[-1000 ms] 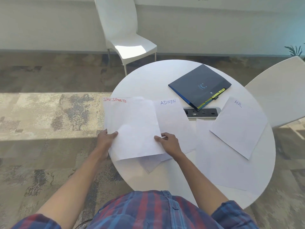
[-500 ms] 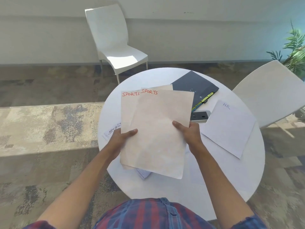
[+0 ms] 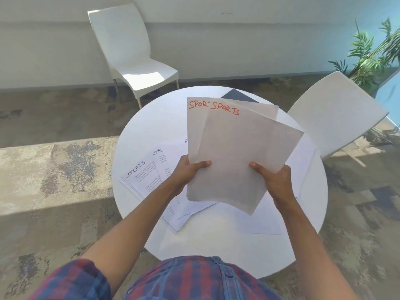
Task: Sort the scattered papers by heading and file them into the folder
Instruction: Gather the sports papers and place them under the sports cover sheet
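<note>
Two sheets headed SPORTS are lifted above the worktop, left hand and right hand each gripping them.

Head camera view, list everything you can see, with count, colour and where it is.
held SPORTS sheets: two, white with red headings, lifted above the table, fanned apart
printed SPORTS sheets: at least two, white with dark handwritten headings, lying on the table's left side
other loose sheets: several, white, overlapping on the table under and to the right of the held ones
folder: one, dark blue-grey, far edge of the table, mostly hidden behind the held sheets
table: one, round, white, centre
chairs: two, white, one by the wall, one at the table's right
plant: one, green, far right
left hand: grip on the held sheets' left edge
right hand: grip on their right edge
</note>
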The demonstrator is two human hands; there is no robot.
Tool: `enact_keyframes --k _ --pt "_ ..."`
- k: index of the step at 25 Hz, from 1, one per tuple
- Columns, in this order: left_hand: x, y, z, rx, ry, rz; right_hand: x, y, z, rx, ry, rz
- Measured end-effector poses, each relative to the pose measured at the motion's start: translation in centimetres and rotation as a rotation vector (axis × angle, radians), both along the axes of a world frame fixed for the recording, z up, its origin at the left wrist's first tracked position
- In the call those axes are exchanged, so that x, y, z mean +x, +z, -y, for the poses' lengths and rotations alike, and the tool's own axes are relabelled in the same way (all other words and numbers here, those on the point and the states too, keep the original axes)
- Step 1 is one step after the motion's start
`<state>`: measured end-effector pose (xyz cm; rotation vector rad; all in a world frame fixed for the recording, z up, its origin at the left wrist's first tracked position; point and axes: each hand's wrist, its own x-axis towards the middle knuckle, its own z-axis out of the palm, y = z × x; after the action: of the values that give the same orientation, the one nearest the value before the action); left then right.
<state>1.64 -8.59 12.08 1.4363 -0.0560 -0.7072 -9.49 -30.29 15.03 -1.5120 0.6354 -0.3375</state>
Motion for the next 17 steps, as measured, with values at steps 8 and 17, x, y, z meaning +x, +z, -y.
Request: enact_keyframes --k 8,17 --pt "-1.5 -0.5 3.5 0.017 0.108 0.065 -2.4 -1.8 0.9 0.01 -0.129 0.018" --pt "-0.4 0.8 3.9 -0.031 0.136 0.185 -2.5 -1.9 1.7 -0.02 -0.086 0.001"
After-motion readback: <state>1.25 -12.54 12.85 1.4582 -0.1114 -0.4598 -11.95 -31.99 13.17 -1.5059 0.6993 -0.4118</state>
